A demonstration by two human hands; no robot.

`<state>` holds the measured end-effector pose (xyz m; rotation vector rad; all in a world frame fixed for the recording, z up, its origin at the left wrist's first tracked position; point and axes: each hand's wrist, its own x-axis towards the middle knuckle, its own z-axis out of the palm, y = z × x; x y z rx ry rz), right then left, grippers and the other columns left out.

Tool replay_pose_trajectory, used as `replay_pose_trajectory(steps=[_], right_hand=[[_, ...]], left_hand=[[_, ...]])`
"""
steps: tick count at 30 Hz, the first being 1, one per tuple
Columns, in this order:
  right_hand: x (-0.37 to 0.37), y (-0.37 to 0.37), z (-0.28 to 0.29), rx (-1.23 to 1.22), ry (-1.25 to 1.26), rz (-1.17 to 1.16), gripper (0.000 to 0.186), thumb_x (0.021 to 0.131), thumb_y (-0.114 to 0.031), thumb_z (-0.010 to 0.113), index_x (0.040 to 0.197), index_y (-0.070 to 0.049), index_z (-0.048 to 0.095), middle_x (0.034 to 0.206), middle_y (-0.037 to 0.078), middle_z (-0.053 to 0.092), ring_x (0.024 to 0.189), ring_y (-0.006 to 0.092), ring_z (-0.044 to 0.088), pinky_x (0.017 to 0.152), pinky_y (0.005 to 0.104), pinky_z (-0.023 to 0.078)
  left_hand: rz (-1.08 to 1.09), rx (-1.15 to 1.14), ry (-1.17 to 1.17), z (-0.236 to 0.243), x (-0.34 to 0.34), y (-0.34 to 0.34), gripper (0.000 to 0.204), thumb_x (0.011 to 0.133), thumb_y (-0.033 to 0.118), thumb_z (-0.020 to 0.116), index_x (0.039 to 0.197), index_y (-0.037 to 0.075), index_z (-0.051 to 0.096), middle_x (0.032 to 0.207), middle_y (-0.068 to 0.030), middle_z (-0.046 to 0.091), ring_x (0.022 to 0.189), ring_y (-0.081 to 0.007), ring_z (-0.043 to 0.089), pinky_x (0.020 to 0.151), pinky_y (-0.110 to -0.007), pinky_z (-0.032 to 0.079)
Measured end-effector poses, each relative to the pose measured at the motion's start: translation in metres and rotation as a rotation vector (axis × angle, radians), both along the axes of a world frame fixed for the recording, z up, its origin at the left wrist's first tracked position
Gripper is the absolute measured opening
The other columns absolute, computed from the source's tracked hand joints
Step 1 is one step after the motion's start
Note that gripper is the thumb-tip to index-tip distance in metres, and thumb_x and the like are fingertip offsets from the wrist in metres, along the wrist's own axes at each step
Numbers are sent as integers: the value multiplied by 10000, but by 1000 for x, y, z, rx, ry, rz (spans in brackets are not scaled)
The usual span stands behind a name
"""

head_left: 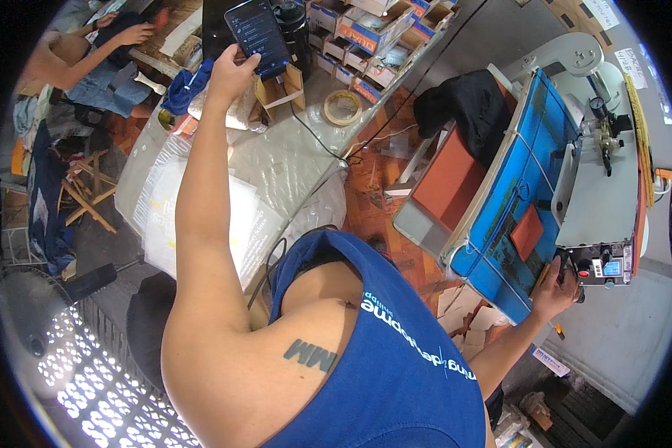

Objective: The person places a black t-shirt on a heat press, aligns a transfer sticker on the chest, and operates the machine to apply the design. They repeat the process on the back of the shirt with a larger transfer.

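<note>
My left arm reaches to the far side of the cluttered table. There my left hand [235, 73] is closed on the lower left edge of a black smartphone [255, 31] with its screen lit. Just below the phone stands a small wooden holder [282, 92]. Off to the right, my right hand [555, 290] is closed at the near end of a grey bench-top machine [601, 201], beside its control panel [606, 265]. A dark part shows at its fingers, but I cannot make out what it is. A blue board [504, 179] lies alongside that machine, with a small red-brown piece [527, 232] on it.
A roll of tape [343, 108], plastic sheets [209, 216] and a dark cable lie on the table. Cardboard bins [373, 33] stand behind. Black cloth [463, 112] drapes over a red-brown box [449, 179]. Another person's arm [89, 63] is at the far left, near a folding wooden stool [89, 190].
</note>
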<state>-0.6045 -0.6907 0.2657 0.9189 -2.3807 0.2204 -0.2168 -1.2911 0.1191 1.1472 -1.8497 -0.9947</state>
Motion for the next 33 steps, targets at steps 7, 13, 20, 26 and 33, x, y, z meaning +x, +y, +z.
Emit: replay_pose_trajectory(steps=[7, 13, 20, 26, 33], right_hand=[[-7, 7, -3, -17, 13, -15, 333, 894, -349, 736, 995, -31, 752, 1020, 146, 737, 969, 355, 655, 891, 462, 457], [-15, 11, -3, -39, 2, 46, 296, 896, -321, 736, 974, -36, 759, 985, 149, 739, 919, 360, 666, 857, 468, 475], [-19, 17, -1, -11, 26, 36, 274, 896, -293, 740, 947, -25, 756, 954, 159, 737, 880, 361, 674, 837, 463, 484], [-24, 22, -1, -59, -28, 63, 272, 897, -290, 737, 947, -23, 753, 956, 164, 734, 888, 351, 671, 825, 462, 482], [-30, 29, -2, -17, -23, 32, 247, 890, -265, 743, 930, -21, 750, 948, 171, 725, 897, 365, 655, 836, 472, 465]], left_hand=[[8, -1, -25, -9, -1, 1, 529, 820, 125, 795, 1250, -57, 545, 1093, -129, 704, 981, -185, 692, 887, -326, 549], [-46, 1, 32, -24, -4, -2, 678, 771, 104, 836, 1308, -62, 457, 1119, -131, 670, 987, -192, 682, 897, -327, 552], [-68, 33, 112, -48, -2, -16, 587, 774, 146, 845, 1226, -32, 516, 1100, -128, 674, 969, -189, 678, 878, -328, 549], [-9, -65, 42, -54, -5, -21, 493, 788, 224, 847, 1139, -16, 597, 1067, -131, 687, 950, -223, 678, 837, -364, 536], [89, -80, -37, -51, -12, -14, 566, 783, 261, 852, 1190, -30, 588, 1104, -173, 677, 993, -272, 674, 887, -386, 527]])
